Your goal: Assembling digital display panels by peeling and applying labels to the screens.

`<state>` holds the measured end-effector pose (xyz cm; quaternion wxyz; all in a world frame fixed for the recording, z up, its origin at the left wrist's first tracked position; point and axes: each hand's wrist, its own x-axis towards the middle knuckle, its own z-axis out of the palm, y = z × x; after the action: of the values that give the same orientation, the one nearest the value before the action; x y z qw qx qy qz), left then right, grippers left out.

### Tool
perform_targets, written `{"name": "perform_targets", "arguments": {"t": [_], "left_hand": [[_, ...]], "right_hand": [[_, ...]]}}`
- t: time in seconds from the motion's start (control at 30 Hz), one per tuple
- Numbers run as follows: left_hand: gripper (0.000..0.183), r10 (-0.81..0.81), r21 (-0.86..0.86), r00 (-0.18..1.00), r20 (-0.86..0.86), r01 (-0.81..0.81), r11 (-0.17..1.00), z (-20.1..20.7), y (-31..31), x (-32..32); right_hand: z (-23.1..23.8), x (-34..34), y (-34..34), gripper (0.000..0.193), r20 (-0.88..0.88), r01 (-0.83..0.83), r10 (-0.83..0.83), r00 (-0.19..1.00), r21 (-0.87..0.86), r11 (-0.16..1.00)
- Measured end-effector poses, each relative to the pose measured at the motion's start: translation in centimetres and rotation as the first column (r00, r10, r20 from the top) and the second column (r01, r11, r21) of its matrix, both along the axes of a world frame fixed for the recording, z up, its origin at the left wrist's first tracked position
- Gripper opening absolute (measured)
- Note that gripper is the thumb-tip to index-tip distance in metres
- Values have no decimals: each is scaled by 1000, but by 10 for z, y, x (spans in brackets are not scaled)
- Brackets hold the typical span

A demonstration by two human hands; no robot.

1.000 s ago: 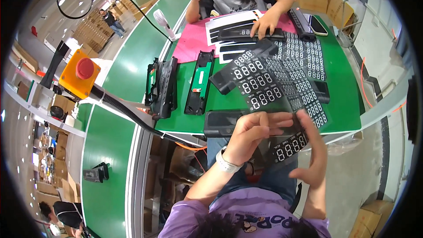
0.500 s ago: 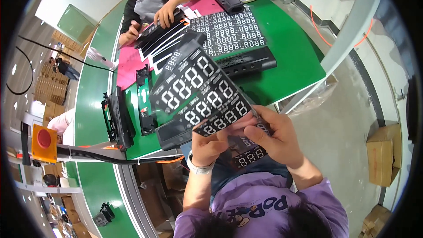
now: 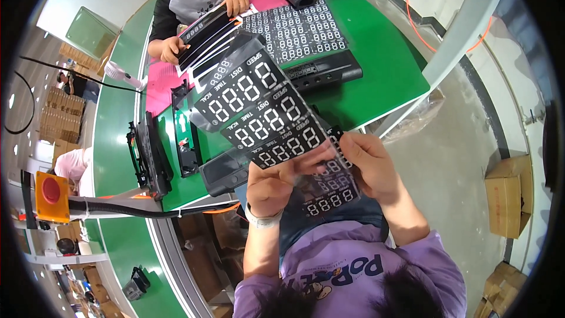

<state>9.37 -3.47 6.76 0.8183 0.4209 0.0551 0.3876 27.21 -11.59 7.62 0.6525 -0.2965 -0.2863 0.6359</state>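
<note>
Clock centred on the held film point(image 3: 273, 115), which is up in front of the person by the bench's point(image 3: 388, 76) near edge. L to R: black housing point(image 3: 223, 172) at approx. 7 o'clock, near the L grip point(image 3: 269, 187). L grip at 6: fingers curled at film's lower edge, partly hidden; can't tell if pinching or just propping. Film prob. v. light, thin & bendy; glossy, so maybe slippy; likely creases/scratches easily. Best taken by side edges, approx. 9 & 3, thumbs off the print. R grip point(image 3: 372, 165) at 4: thumb & fingers grasping film's R edge.

Writing, L to R: held film has rows of big white segment digits w/ small word captions, tilted but legible. Printed film point(image 3: 312, 32) on bench, 1 o'clock: similar digits. Purple shirt point(image 3: 347, 271), 5 o'clock: dark lettering + cartoon. No brand made out on film.
</note>
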Motion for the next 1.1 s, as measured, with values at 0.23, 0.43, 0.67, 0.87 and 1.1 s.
{"name": "perform_targets", "arguments": {"t": [0.23,0.43,0.67,0.87,1.1], "left_hand": [[26,9,14,996,-91,-8,1000,13,-6,1],[21,231,238,882,-410,-141,961,35,11,-9],[14,690,653,521,-502,-294,698,18,97,12],[38,645,502,470,-603,-405,764,23,125,67],[41,634,625,614,-470,-276,730,46,18,41]], "right_hand": [[-6,2,5,33,311,98,-116,943,72,993],[-5,51,8,29,690,700,-712,128,446,558],[8,91,-16,33,385,847,-900,203,392,358],[4,69,-10,30,376,781,-871,316,419,464],[-9,47,-2,14,430,259,-898,-91,881,396]]}}
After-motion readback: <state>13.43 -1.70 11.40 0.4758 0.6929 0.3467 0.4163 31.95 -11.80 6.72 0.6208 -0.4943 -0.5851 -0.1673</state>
